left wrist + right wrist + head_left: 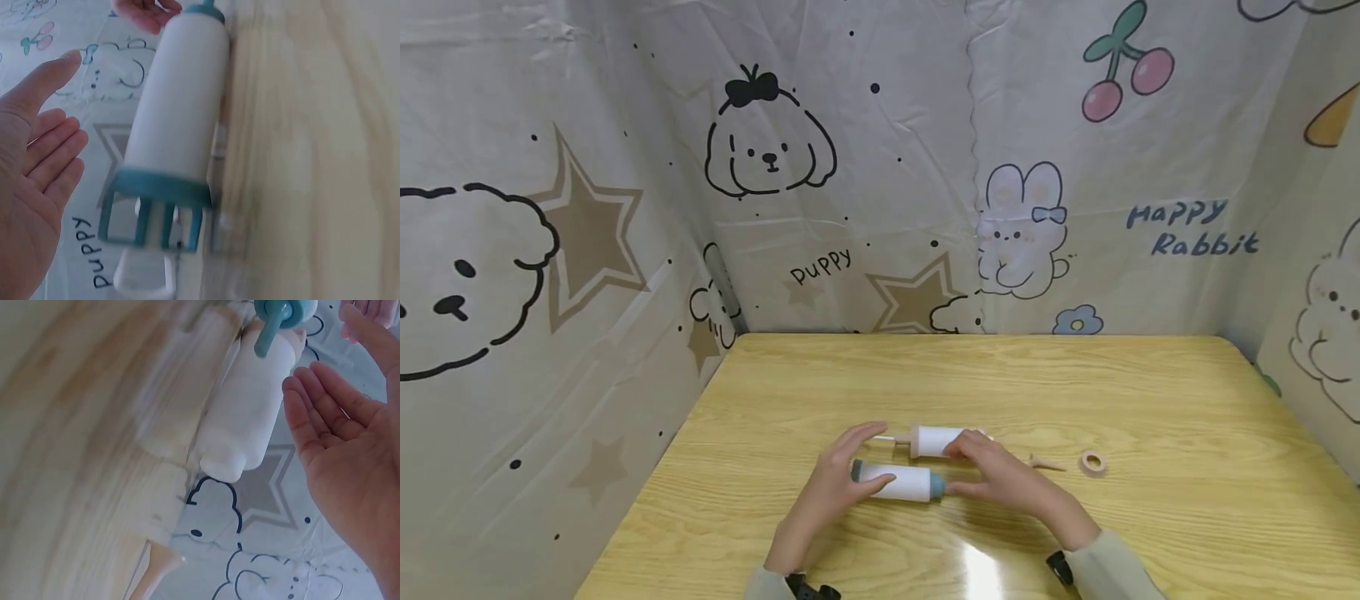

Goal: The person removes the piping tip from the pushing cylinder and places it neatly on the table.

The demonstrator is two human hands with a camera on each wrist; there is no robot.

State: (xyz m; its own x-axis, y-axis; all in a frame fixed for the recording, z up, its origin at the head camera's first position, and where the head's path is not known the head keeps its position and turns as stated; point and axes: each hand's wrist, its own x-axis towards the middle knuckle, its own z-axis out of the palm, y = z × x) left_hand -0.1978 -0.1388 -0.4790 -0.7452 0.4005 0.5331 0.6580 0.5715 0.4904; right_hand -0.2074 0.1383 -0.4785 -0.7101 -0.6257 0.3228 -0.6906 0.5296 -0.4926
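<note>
A white tube with teal ends lies crosswise on the table between the two hands. Its slotted teal end points left, and the narrow teal nozzle faces the right hand. My left hand is beside the slotted end, thumb and fingers spread; the left wrist view shows it apart from the tube. Near the nozzle, my right hand has extended fingers and an empty palm. Behind lies a second white tube with a beige collar and a thin rod, its right end partly hidden by the right hand.
To the right of the tubes lie a small beige cone-shaped piece and a beige ring. The wood-grain table ends at a printed cloth hanging behind and along both sides.
</note>
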